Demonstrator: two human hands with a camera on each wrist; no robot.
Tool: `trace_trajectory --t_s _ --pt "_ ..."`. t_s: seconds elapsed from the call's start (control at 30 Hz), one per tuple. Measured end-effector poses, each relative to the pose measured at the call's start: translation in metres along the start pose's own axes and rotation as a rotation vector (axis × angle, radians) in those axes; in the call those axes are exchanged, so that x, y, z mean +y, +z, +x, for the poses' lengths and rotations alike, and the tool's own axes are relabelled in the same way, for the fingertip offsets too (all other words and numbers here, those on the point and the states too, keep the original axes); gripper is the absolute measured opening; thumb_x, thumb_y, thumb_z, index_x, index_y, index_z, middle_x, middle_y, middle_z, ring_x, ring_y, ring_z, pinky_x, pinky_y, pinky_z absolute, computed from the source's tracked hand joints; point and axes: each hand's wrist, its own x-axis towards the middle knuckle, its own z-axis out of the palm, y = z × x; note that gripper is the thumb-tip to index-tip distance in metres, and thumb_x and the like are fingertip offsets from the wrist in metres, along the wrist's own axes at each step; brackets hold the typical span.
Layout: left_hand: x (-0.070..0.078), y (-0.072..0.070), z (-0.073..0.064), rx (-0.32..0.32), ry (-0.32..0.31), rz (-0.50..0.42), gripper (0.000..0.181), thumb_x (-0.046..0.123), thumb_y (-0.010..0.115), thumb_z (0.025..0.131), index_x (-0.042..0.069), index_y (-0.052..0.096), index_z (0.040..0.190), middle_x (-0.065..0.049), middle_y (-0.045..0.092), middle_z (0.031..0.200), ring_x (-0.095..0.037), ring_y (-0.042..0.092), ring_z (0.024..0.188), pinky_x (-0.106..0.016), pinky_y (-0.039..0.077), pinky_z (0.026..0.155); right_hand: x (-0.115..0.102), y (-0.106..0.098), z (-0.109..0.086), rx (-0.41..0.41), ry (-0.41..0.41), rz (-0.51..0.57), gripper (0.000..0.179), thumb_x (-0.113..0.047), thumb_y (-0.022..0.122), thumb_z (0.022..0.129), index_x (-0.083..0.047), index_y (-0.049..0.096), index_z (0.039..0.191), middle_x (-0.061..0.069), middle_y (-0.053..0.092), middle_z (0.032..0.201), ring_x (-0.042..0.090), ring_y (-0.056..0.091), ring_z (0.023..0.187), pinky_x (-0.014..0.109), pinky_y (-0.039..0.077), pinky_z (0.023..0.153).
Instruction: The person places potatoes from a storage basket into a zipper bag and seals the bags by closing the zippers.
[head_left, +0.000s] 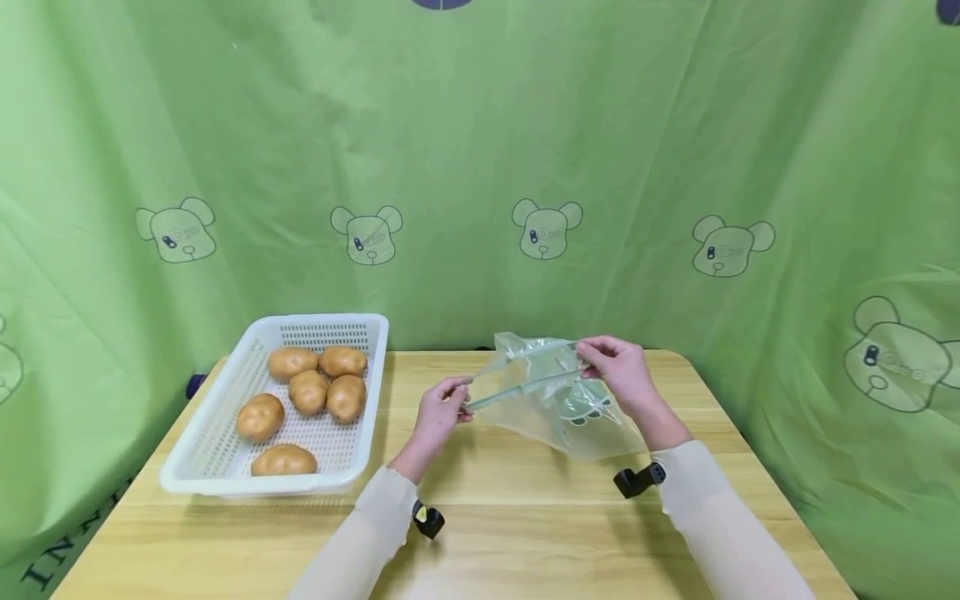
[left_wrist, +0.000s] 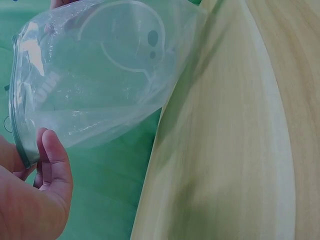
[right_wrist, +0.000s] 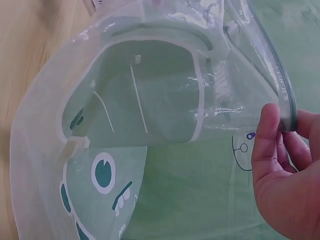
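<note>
A clear zip bag point(head_left: 540, 408) with a green seal strip and a printed cartoon creature hangs between both hands, a little above the table. My left hand point(head_left: 442, 410) pinches one end of its mouth; thumb and fingers meet at the strip's corner in the left wrist view. At the opposite end of the mouth, my right hand point(head_left: 618, 371) pinches the other corner, as the right wrist view point(right_wrist: 285, 165) also shows. The mouth stands parted between the hands, and I see nothing inside the bag.
On the left of the wooden table point(head_left: 525, 533) stands a white perforated plastic basket point(head_left: 378, 392) holding several potatoes point(head_left: 307, 392). Behind and at both sides hangs a green curtain point(head_left: 457, 125) with bear-head prints. Each wrist carries a small black camera point(head_left: 637, 479).
</note>
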Motion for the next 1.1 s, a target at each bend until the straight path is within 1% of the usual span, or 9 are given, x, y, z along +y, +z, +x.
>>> trace_trajectory --t_s 0.2,0.37,0.47,0.57,0.7,0.77,0.93,0.97,1.1 --pt "-0.004 -0.003 0.000 0.002 0.018 0.022 0.026 0.006 0.049 0.097 -0.003 0.061 0.119 -0.008 0.052 0.085 -0.013 0.056 0.063 -0.024 0.055 0.062 -0.001 -0.002 -0.001 0.010 0.005 0.005 0.036 -0.009 0.064 0.090 0.020 0.056 0.110 0.000 0.064 0.077 0.008 0.060 0.062 0.022 0.055 0.060" --pt "-0.005 -0.005 0.001 -0.003 0.008 0.008 0.026 0.007 0.050 0.097 -0.003 0.061 0.119 -0.009 0.053 0.087 -0.013 0.056 0.064 -0.024 0.055 0.063 -0.002 -0.005 -0.002 0.001 0.018 -0.014 0.038 -0.011 0.064 0.091 0.019 0.055 0.112 0.002 0.064 0.081 0.008 0.060 0.064 0.022 0.055 0.062" --pt "0.000 -0.007 0.000 -0.012 0.001 -0.003 0.026 0.005 0.051 0.097 -0.004 0.061 0.119 -0.016 0.054 0.091 -0.014 0.056 0.066 -0.028 0.056 0.065 -0.003 -0.007 -0.003 -0.002 0.022 -0.021 0.040 -0.012 0.064 0.090 0.019 0.054 0.113 0.000 0.064 0.081 0.008 0.061 0.065 0.022 0.055 0.063" --pt "0.011 -0.007 -0.004 -0.017 0.005 0.001 0.025 0.003 0.050 0.096 -0.006 0.060 0.118 -0.022 0.054 0.094 -0.015 0.057 0.067 -0.032 0.056 0.068 -0.004 -0.009 -0.004 0.003 0.014 -0.006 0.037 -0.011 0.065 0.089 0.018 0.057 0.111 0.000 0.065 0.080 0.008 0.061 0.064 0.021 0.055 0.062" --pt "0.021 -0.008 -0.011 -0.023 0.011 0.007 0.025 0.001 0.049 0.096 -0.008 0.059 0.118 -0.019 0.053 0.091 -0.015 0.057 0.066 -0.031 0.056 0.067 -0.004 -0.009 -0.005 0.019 0.003 -0.001 0.028 -0.009 0.066 0.088 0.014 0.062 0.104 0.001 0.066 0.079 0.009 0.061 0.062 0.021 0.055 0.060" --pt "0.019 -0.009 -0.010 -0.020 0.005 0.007 0.026 0.003 0.050 0.097 -0.007 0.059 0.119 -0.015 0.054 0.090 -0.014 0.057 0.067 -0.028 0.056 0.066 -0.004 -0.005 -0.006 0.027 0.005 -0.017 0.025 -0.010 0.066 0.089 0.011 0.063 0.102 0.000 0.065 0.079 0.008 0.061 0.062 0.022 0.055 0.061" --pt "0.011 -0.008 -0.003 -0.002 0.031 0.079 0.025 0.008 0.053 0.096 0.000 0.062 0.118 -0.012 0.058 0.090 -0.012 0.056 0.069 -0.024 0.054 0.061 -0.006 0.011 -0.007 0.025 0.005 -0.055 0.030 -0.011 0.065 0.090 0.014 0.060 0.105 -0.003 0.064 0.077 0.008 0.061 0.062 0.024 0.056 0.061" --pt "0.017 -0.006 -0.006 -0.009 0.038 0.106 0.026 0.007 0.054 0.095 0.000 0.061 0.119 -0.014 0.058 0.091 -0.016 0.058 0.071 -0.027 0.054 0.063 -0.006 0.013 -0.007 0.025 0.008 -0.067 0.032 -0.012 0.065 0.090 0.014 0.060 0.106 -0.002 0.064 0.076 0.007 0.061 0.062 0.024 0.056 0.060" --pt "0.025 -0.006 -0.010 -0.074 0.056 0.166 0.032 0.009 0.056 0.094 0.001 0.057 0.125 -0.015 0.059 0.099 -0.025 0.060 0.084 -0.037 0.055 0.071 -0.007 0.021 -0.007 0.022 0.029 -0.084 0.033 -0.012 0.065 0.090 0.015 0.059 0.108 0.002 0.065 0.077 0.006 0.060 0.061 0.022 0.055 0.060"
